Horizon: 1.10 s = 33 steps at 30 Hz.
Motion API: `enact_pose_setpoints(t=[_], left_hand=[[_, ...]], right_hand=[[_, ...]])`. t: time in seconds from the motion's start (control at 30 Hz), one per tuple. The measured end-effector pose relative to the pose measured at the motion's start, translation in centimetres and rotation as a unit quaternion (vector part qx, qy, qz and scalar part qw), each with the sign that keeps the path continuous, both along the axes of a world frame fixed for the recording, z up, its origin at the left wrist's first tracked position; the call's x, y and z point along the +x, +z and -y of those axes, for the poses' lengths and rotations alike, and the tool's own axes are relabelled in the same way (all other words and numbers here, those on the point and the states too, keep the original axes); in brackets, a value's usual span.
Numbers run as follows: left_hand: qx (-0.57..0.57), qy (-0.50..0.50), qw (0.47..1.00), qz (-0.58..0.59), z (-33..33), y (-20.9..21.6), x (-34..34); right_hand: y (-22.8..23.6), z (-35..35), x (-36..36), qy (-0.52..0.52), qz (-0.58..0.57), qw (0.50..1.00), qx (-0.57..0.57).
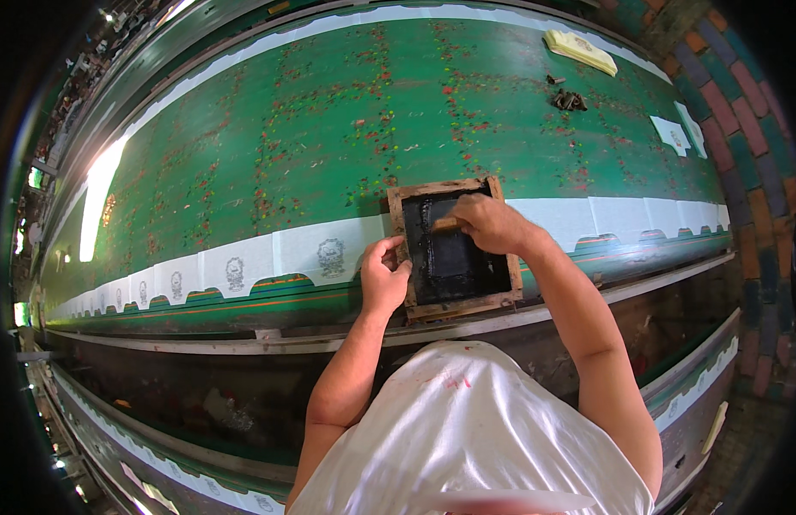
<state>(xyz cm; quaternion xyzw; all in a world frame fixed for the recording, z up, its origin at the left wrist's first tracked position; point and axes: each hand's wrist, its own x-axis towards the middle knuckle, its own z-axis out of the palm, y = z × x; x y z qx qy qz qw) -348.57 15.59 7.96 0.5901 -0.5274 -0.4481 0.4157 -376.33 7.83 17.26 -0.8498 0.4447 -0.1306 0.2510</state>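
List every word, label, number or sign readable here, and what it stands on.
No text can be read.
Dark emblems on the white pieces along the edge of the green table: too small to read.
Mark on the yellowish bundle: too small.
Red marks on the white shirt: no readable letters.
Wooden frame: no lettering visible.

One wooden frame (462,305) (and one squeegee (446,224)).

From here I see a green bench (329,154) flecked red, yellow and black, a brown frame (441,186) around a black screen (454,275), white cloths (288,257) with dark grey prints, and a white shirt (492,421) with red smudges.
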Motion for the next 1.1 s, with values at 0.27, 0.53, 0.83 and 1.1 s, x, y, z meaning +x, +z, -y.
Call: enact_pose_setpoints(t=[0.27, 0.53, 0.83, 1.1], left_hand=[[0.005, -0.005, 1.0, 0.002, 0.0, 0.5, 0.1], [0.008, -0.02, 1.0, -0.016, 0.2, 0.1, 0.3], [-0.008, -0.004, 0.999, -0.038, -0.3, -0.9, 0.0], [-0.162, 0.022, 0.986, 0.044, -2.6, -2.5, -1.7]], right_hand=[[-2.2, -2.0, 0.9, -0.054, -0.033, 0.988, -0.138], [-1.6, -10.1, 1.5, -0.026, -0.055, 0.987, -0.148], [-0.6, -16.2, 2.5, -0.039, -0.068, 0.992, -0.101], [-0.1, -17.5, 0.8, -0.068, 0.043, 0.995, -0.067]])
